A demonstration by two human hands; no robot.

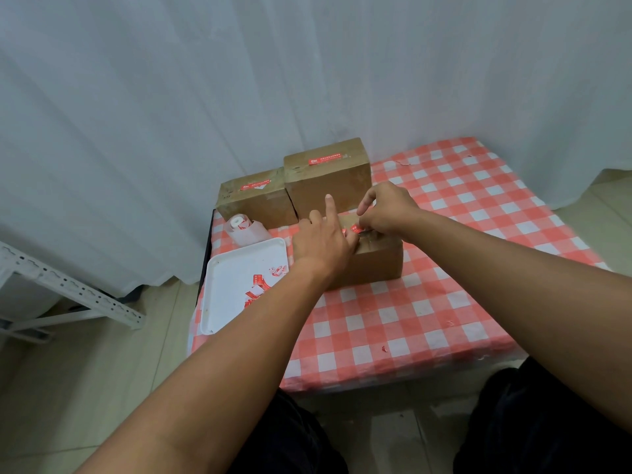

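- At the centre of the frame, our two hands meet over the top of a small cardboard box (372,265), which stands on the red-and-white checked tablecloth (427,302).
- Our right hand (386,210) comes in from the right edge of the frame with its fingers curled, pinching the right end of a red sticker (355,229).
- That red sticker lies across the top of the small cardboard box, between the two hands.
- Our left hand (321,244) rests on the left part of the box top with its index finger raised straight. Its other fingers bend down at the sticker's left end, and we cannot tell whether they grip the sticker or only press on it.
- Just behind the small box, toward the upper middle of the frame, stand two more sealed cartons side by side. The taller carton (328,186) is on the right and the lower carton (254,203) on the left, each with a red sticker on top.
- Left of the hands lies a white tray (232,278) holding peeled sticker scraps (260,289).
- Above the tray, in front of the lower carton, sits a roll of labels (237,223).
- Across the upper part of the frame hangs a white curtain (239,80).
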